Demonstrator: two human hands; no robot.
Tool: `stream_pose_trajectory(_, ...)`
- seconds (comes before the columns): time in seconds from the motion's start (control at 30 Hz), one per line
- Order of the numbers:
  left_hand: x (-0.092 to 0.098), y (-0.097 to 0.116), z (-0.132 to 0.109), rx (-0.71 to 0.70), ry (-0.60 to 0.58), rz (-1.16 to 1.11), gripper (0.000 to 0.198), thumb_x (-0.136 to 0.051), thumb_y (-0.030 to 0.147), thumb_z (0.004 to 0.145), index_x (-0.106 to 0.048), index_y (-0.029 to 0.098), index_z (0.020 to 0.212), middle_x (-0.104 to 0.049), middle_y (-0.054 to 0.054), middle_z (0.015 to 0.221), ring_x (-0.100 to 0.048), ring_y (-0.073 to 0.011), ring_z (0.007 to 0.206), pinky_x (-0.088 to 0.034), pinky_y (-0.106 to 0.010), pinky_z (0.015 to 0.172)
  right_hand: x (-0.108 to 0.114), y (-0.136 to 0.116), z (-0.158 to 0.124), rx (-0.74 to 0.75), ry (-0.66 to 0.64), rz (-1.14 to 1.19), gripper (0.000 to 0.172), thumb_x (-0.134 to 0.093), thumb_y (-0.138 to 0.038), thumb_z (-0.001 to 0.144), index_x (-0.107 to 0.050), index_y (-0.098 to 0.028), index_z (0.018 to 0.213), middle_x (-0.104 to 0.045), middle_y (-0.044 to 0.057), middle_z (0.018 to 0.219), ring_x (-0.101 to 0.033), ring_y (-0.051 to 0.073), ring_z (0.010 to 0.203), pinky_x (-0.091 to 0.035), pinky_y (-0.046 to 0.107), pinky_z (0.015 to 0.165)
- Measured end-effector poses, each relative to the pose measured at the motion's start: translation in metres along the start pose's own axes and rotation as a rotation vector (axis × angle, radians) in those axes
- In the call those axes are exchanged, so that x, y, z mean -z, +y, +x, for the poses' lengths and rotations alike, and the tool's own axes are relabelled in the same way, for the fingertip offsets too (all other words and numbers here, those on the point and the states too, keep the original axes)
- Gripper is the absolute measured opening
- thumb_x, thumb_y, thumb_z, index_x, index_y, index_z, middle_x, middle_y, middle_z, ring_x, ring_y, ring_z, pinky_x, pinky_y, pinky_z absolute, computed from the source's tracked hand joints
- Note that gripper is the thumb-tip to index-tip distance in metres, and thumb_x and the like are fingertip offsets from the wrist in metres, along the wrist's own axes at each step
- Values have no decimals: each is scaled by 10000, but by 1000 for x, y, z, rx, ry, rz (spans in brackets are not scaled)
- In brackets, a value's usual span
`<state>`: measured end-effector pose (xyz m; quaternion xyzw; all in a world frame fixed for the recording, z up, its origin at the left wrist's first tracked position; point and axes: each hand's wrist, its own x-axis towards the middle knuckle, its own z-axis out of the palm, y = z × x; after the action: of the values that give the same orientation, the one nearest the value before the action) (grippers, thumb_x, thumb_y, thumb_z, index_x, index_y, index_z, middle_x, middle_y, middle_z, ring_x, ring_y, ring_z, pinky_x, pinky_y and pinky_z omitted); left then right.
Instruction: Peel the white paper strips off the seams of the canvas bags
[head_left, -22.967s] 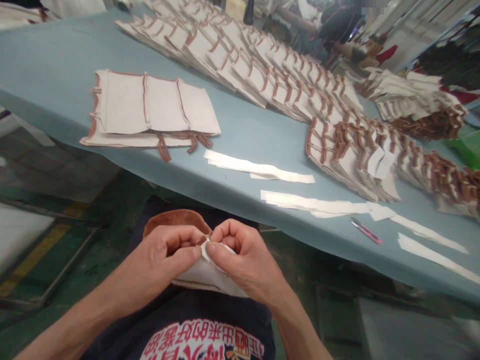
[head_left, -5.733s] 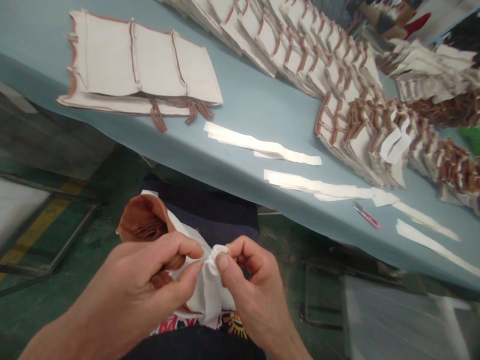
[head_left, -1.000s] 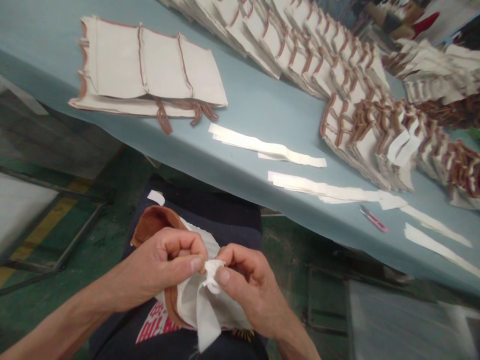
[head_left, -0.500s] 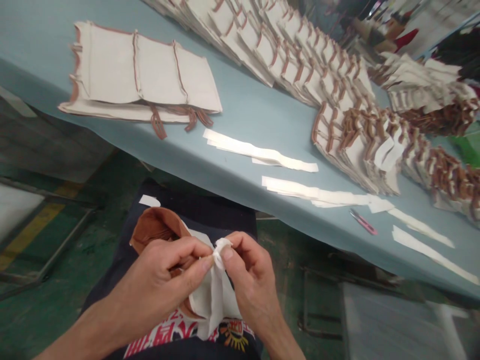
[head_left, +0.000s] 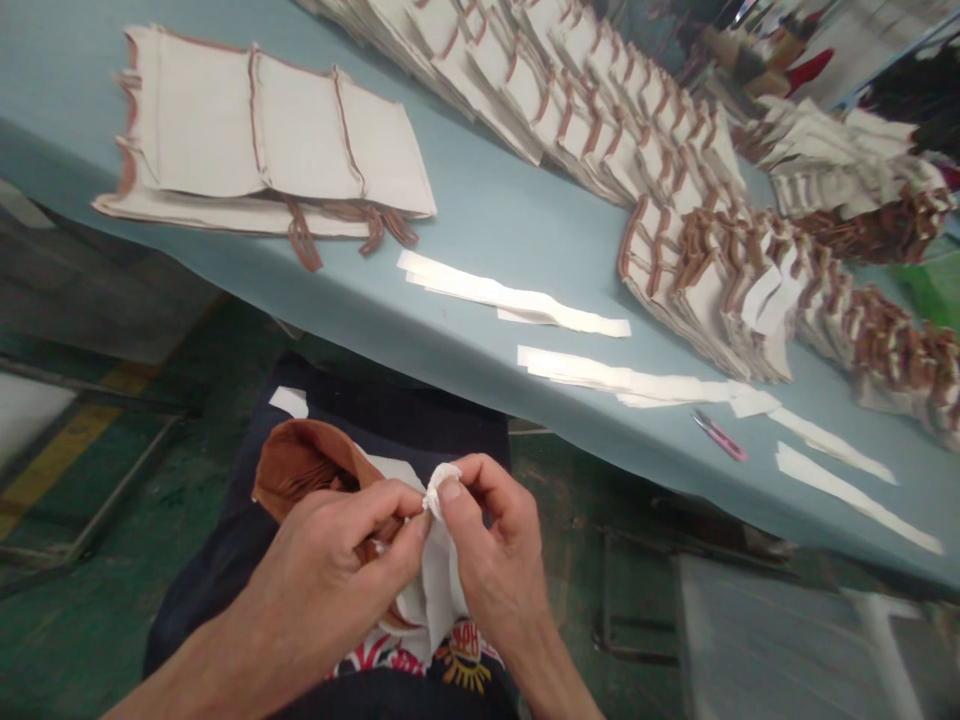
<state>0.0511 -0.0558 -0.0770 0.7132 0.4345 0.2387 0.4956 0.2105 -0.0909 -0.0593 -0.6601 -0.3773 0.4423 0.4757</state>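
Observation:
Over my lap lies a brown and white fabric piece point(head_left: 307, 460), its brown part open like a pouch at the left. My left hand point(head_left: 345, 560) pinches the white cloth where it bunches up. Close beside it, my right hand point(head_left: 495, 550) grips the same bunched white cloth point(head_left: 442, 485) between thumb and fingers. The fingertips of both hands nearly touch. White cloth hangs down between the hands. A small white scrap point(head_left: 289, 402) rests on the dark cloth of my lap.
The blue-covered table point(head_left: 480, 380) bears a cream panel stack with brown edging point(head_left: 292, 130), white strips point(head_left: 630, 380), a pink-handled snipper point(head_left: 718, 437) and long rows of cream and brown pieces point(head_left: 645, 120). Metal-framed stools point(head_left: 750, 640) stand below.
Table items appear shifted slightly left and up in the view. Both hands keep their pinch on the white cloth, and the brown part shows a little more open.

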Motion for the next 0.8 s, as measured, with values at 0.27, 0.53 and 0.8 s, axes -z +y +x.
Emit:
stream_pose_trajectory(0.27,-2,5,-4,-5,-44,70,278,-467,229,975,-602,243,733,-652,51,556,-653,-126,486,-418,-168,443,1,3,3,-96,-10,131,209,-661,-363,901,-652,-227,743,-637,-26,694,-545,150,645,-445,279,627)
stream_pose_trajectory(0.53,-13,-3,-10,-207,45,254,270,-471,152,977,-550,237,733,-546,94,527,-550,-78,390,-331,-204,441,0,6,9,-119,7,209,272,-670,-427,937,-624,-242,743,-643,-9,678,-558,157,627,-469,267,584)
stream_pose_trajectory(0.8,-28,-6,-19,-287,147,310,284,-472,114,1010,-533,242,764,-544,87,556,-537,-91,421,-345,-247,488,-10,12,9,-183,-3,272,317,-681,-488,947,-564,-251,771,-559,-59,648,-465,118,547,-428,248,545)
